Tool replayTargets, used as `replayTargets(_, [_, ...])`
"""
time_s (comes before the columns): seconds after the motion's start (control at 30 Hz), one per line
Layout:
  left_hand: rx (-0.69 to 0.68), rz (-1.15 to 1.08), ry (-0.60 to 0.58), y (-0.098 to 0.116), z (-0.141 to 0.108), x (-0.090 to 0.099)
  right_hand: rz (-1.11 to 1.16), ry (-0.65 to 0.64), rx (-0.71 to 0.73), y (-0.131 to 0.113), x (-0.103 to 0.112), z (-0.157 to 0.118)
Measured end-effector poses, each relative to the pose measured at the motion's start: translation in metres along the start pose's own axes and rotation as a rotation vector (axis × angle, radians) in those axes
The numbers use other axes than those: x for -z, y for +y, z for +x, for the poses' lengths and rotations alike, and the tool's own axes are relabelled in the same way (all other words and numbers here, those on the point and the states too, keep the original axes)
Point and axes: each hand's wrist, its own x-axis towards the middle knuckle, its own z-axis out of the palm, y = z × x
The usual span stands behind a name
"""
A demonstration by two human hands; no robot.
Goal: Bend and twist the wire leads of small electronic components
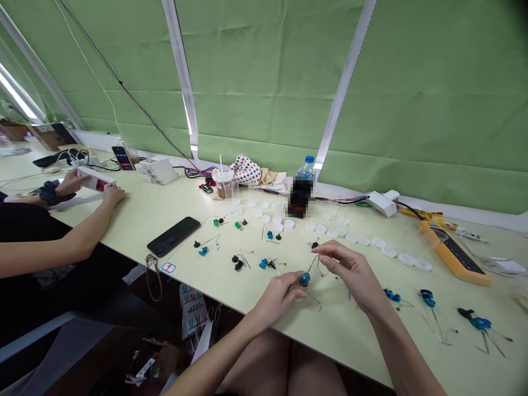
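One blue piece [304, 280] sits pinched in our left hand [277, 297], at five o'clock from the view's centre.
Our right hand [350, 272] curls beside the thin wires [312, 265], and we cannot tell whether it grips one. From the piece, a blue-capped bottle [306, 171] stands at twelve o'clock and an orange meter [454, 254] lies near three.

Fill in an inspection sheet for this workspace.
Surface: pale table, small parts spread across it.
Job's things: blue piece with thin metal wires in hand; loose blue parts, black parts, green parts; white caps in rows.
Clutter: phone, drink cup, bottle, yellow meter.
Hands: left hand holds the blue piece; right hand beside its wires, contact unclear.
Cables: cables along the back.
Surroundings: green covering behind; co-worker's hands holding a white box.
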Motion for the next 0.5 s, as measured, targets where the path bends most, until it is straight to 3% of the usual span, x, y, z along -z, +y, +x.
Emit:
replayTargets(0.3, [0.003, 0.034, -0.024, -0.004, -0.001, 0.0, -0.239, 0.041, 0.258, 0.001, 0.003, -0.005])
replayTargets(0.5, [-0.008, 0.024, -0.023, -0.009, 0.0, -0.001, -0.327, 0.065, 0.339, 0.009, -0.002, -0.011])
